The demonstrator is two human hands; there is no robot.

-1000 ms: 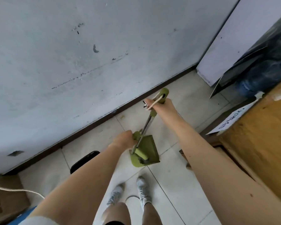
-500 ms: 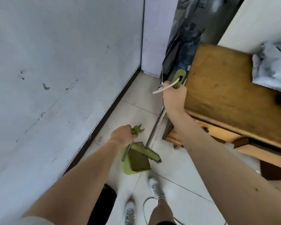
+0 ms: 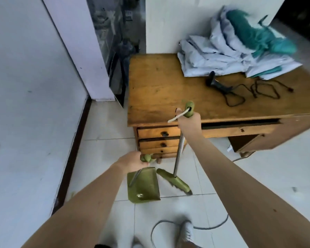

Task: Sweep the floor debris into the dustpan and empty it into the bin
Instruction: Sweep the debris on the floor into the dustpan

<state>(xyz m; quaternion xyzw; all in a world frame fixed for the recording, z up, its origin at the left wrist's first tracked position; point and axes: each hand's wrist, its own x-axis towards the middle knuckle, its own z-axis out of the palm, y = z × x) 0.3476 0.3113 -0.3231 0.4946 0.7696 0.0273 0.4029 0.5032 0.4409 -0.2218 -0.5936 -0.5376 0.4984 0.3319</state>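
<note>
To your left you have a white, scuffed wall with a dark skirting board along its foot. The floor under you is pale tile, and a grey cable loops across it. Ahead of you stands a wooden desk, with a column of small drawers under its left end and a long drawer slightly open below its front edge. At the desk's far right corner lies a heap of pale packages with something teal on top. A black corded device lies nearer the middle. Dark panels lean between the desk's left edge and a white pillar.
</note>
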